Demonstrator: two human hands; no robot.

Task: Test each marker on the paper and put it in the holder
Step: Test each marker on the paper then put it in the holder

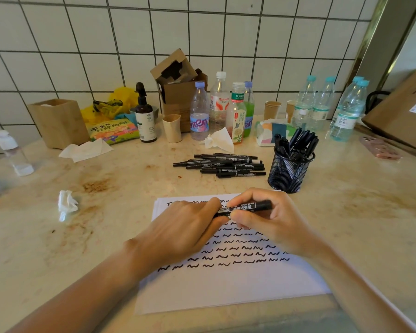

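Both hands meet over the far part of the paper [226,284], sharing one black marker [250,205] held nearly level just above the sheet. The left hand [178,234] curls its fingers round the marker's left end, which is hidden under them. The right hand [271,219] pinches the barrel between thumb and curled fingers; the marker's right end juts out past the index finger. Whether a cap is on cannot be told.

Rows of short black squiggles cover the paper beneath and nearer than the hands; its near part is bare.

Just beyond the right hand stands the holder [289,171], a black mesh cup, upright, with a bunch of black markers standing in it, leaning rightward. Beyond the left hand, just left of the holder, a pile of markers [222,164] lies flat on the table [358,224].

Far left of the hands sits an open wooden box [58,122]; its contents are hidden. Farther back: a beige cup [172,128], paper cups [271,109], an open carton [178,85], and bottles [219,104], some holding liquid. A crumpled tissue [67,205] lies left of the left hand.
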